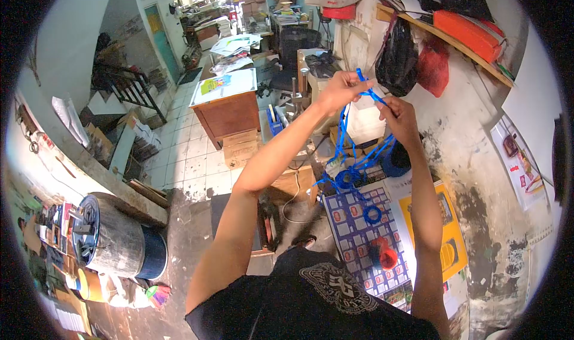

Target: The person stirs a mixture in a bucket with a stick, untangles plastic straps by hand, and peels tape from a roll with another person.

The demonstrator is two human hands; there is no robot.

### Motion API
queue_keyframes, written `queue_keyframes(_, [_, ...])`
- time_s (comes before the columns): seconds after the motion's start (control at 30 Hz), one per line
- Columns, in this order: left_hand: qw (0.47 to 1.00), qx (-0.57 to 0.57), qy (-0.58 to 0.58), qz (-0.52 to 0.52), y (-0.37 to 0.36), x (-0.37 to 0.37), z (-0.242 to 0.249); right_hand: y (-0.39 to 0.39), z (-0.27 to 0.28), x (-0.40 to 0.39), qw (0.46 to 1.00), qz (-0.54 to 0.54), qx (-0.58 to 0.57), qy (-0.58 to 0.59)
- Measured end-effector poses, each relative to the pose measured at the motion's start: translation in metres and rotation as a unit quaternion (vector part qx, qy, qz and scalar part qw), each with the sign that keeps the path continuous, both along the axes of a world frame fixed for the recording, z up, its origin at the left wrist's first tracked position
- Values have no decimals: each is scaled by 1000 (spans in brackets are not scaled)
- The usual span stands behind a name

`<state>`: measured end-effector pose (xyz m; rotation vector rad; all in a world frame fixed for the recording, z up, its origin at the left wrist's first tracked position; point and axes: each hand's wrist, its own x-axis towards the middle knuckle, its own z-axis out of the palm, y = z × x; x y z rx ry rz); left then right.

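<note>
My left hand [345,92] is raised in front of me, with its fingers closed on a blue plastic ribbon [343,128]. A little lower and to the right, my right hand [399,120] pinches another part of the same ribbon. A short stretch runs between the two hands, and one end sticks up above my left fingers. Long loops hang from both hands to a blue tangle [348,177] on the table. Nearer to me lie a blue ring-shaped roll [372,214] and a red roll [387,257].
Under the rolls lies a purple printed sheet [353,223], beside a yellow print [449,244] along the stained wall. Black bag [397,59] and red bag [434,68] hang below a shelf [454,44]. A wooden desk [230,114] stands ahead; a large drum [119,235] is at left.
</note>
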<state>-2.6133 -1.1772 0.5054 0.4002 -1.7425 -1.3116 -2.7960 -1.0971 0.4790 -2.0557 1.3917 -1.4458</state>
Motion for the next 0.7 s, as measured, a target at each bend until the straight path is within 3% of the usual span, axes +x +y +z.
queue_keyframes(0.07, [1000,-20,-11,-5,1,-1,-6,1,-3,5,997,35,11,-63])
queue_keyframes(0.17, [998,-54,-30,-3,16,-1,-9,-3,-7,7,991,95,-24,-86])
queue_keyframes(0.27, [996,-58,-59,19,21,1,-12,4,-4,9,993,95,14,-70])
queue_keyframes(0.47, [999,-16,15,25,16,-5,-42,25,2,11,992,-5,128,13])
queue_keyframes(0.7, [997,67,23,6,42,-3,-64,24,-41,8,999,8,7,46])
